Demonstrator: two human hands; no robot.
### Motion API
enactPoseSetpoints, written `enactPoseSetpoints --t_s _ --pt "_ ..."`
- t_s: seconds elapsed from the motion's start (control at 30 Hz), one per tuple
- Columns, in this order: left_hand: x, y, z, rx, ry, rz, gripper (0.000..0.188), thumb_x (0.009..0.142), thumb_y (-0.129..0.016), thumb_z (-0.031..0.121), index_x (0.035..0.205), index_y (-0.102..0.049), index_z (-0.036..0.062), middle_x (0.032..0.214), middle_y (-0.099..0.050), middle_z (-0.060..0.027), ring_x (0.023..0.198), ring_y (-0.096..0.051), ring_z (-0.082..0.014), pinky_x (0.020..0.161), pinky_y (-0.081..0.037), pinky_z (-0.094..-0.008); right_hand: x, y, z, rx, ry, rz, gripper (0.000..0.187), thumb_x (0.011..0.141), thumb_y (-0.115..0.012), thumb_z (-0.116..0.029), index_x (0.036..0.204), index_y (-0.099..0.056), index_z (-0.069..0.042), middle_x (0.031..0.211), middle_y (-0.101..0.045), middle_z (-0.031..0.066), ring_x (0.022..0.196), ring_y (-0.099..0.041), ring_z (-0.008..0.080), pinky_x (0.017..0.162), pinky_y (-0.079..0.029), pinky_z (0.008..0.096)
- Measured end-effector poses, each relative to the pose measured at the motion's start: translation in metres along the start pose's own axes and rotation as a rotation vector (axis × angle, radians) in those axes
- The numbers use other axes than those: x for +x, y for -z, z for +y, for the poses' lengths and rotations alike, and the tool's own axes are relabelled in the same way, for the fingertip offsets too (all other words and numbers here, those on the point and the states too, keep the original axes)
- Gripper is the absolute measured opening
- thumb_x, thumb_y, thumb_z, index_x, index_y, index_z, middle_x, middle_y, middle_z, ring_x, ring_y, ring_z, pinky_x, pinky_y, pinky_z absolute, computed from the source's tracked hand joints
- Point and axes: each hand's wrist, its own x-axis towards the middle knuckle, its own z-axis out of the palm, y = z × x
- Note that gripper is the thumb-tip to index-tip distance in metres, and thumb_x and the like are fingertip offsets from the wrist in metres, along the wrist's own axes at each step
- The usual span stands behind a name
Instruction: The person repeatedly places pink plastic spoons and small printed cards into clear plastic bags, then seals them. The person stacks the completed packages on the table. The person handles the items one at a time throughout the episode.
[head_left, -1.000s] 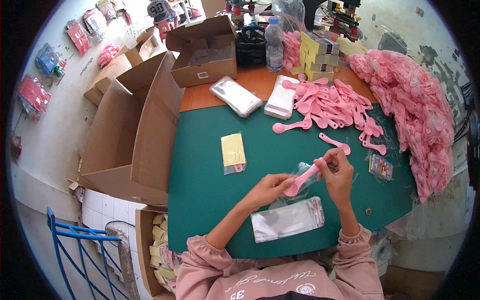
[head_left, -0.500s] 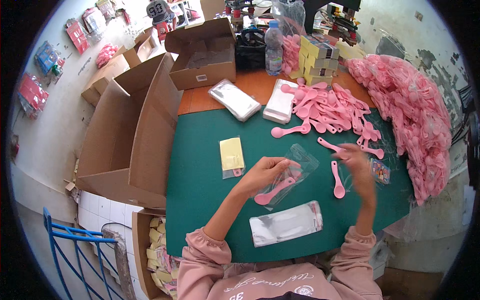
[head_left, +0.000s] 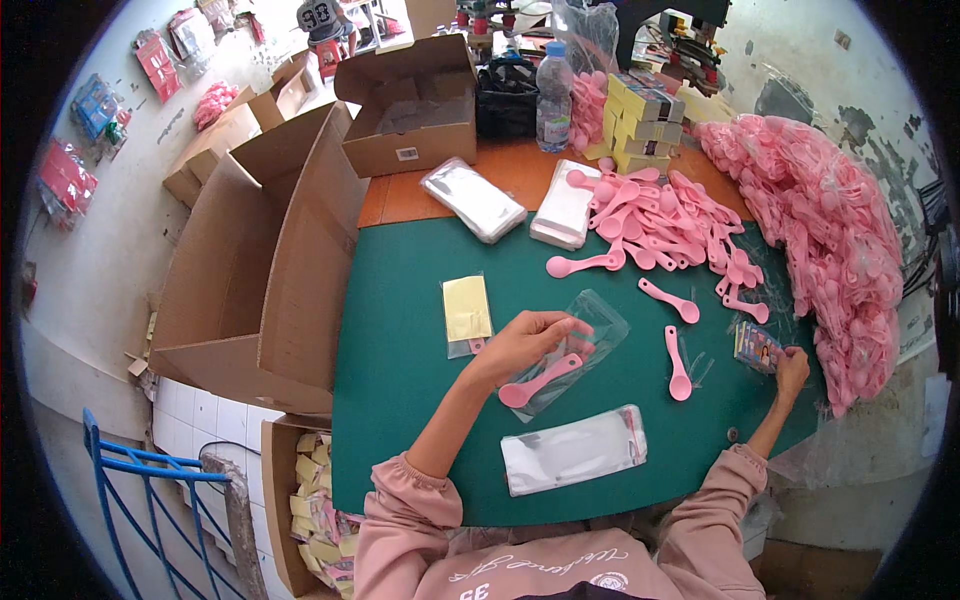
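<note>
My left hand [head_left: 538,342] is closed on a clear plastic bag [head_left: 604,322] over the middle of the green mat. A pink measuring spoon [head_left: 540,382] shows at the bag, its bowl toward my left wrist; whether it lies fully inside is hard to tell. Over at the right, my right hand [head_left: 792,370] pinches the edge of a small stack of printed cards [head_left: 757,346]. Between the hands lie two loose spoons, one upright in the view [head_left: 677,364] and one slanted [head_left: 669,300]. A packed bag with a yellow card [head_left: 466,310] rests left of my left hand.
Flat clear bags [head_left: 574,450] lie near the front edge, with two more bag stacks [head_left: 473,200] [head_left: 563,205] farther back. Pink spoons [head_left: 650,220] are heaped behind. Bagged spoons [head_left: 810,230] pile at right. An open carton [head_left: 310,260] stands left; a bottle [head_left: 553,100] stands at the back.
My right hand has moved right and toward me, from beside the loose spoons to the printed cards. My left hand keeps hold of the bag, nearly in place.
</note>
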Motion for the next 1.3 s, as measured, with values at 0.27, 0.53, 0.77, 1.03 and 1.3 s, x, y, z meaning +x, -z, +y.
enactPoseSetpoints --t_s 0.27,0.53,0.77,1.03,1.3 --pt "-0.001 -0.005 0.003 0.008 -0.007 -0.020 0.032 0.093 -0.040 0.024 0.103 -0.059 0.0008 0.093 -0.063 -0.0078 0.076 -0.056 -0.0073 0.060 -0.043 -0.0186 -0.011 0.033 -0.059 -0.235 -0.211 -0.038 0.027 0.075 -0.061 -0.027 0.092 -0.061 -0.007 0.095 -0.061 0.0154 0.085 -0.057 0.0316 0.076 -0.043 0.0407" --pt "-0.003 -0.010 0.003 -0.050 0.040 -0.037 0.034 0.093 -0.040 0.026 0.104 -0.058 -0.0005 0.092 -0.063 -0.0098 0.081 -0.057 -0.0096 0.069 -0.046 -0.0200 -0.056 0.082 -0.208 0.592 0.165 -0.194 0.012 0.085 -0.053 -0.012 0.088 -0.058 -0.002 0.071 -0.057 0.0057 0.062 -0.054 0.0120 0.054 -0.041 0.0249" --pt "0.001 -0.010 0.004 -0.049 -0.043 -0.067 0.035 0.093 -0.040 0.027 0.102 -0.058 -0.0014 0.091 -0.063 -0.0092 0.081 -0.058 -0.0103 0.068 -0.047 -0.0201 -0.078 0.075 -0.247 1.068 0.284 -0.794 0.013 0.089 -0.048 -0.013 0.099 -0.048 -0.004 0.066 -0.055 0.0017 0.051 -0.048 0.0051 0.044 -0.037 0.0194" --pt "0.000 -0.010 0.004 -0.041 0.043 -0.047 0.034 0.093 -0.040 0.029 0.096 -0.060 0.0012 0.089 -0.063 -0.0050 0.062 -0.046 -0.0031 0.051 -0.036 -0.0172 -0.070 0.074 -0.241 1.278 0.218 -0.782 0.018 0.090 -0.045 -0.014 0.105 -0.042 -0.004 0.073 -0.057 0.0038 0.051 -0.051 0.0070 0.042 -0.038 0.0184" --pt "-0.004 -0.014 0.008 0.020 0.018 -0.049 0.032 0.093 -0.041 0.025 0.102 -0.059 0.0006 0.084 -0.063 -0.0031 0.058 -0.040 -0.0026 0.049 -0.034 -0.0176 -0.068 0.062 -0.240 1.147 0.303 -0.943 0.018 0.090 -0.043 -0.011 0.107 -0.042 -0.004 0.076 -0.059 0.0060 0.053 -0.052 0.0076 0.042 -0.040 0.0187"
